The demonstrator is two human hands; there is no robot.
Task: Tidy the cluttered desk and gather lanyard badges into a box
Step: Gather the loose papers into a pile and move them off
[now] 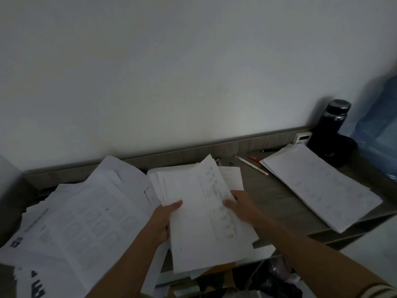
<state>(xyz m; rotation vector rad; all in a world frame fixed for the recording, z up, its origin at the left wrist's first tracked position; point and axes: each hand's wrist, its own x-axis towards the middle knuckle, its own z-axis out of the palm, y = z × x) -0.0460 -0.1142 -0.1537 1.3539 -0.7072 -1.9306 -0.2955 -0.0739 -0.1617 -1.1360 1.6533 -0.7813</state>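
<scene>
A loose heap of white printed sheets (81, 216) is spread over the left of the tabletop (268, 190), a matte grey wood-grain surface; corners overhang the front edge. A thick sheaf of papers (204, 211), flat, rectangular and unevenly squared, is gripped at its left edge by the left hand (163, 220), thumb on top, fingers curled beneath. The sheaf's right edge is gripped likewise by the right hand (238, 205). The sheaf is held over the tabletop's middle, hiding the sheets below. Three pens are counted behind: one white (251, 165), one red (254, 158), one dark (268, 150). One neater paper stack (320, 186) lies on the right. One small white device (301, 137) is seen by the wall. One dark cylindrical bottle (330, 130) stands upright, with one translucent blue jug (380, 130), blurred, beside it.
</scene>
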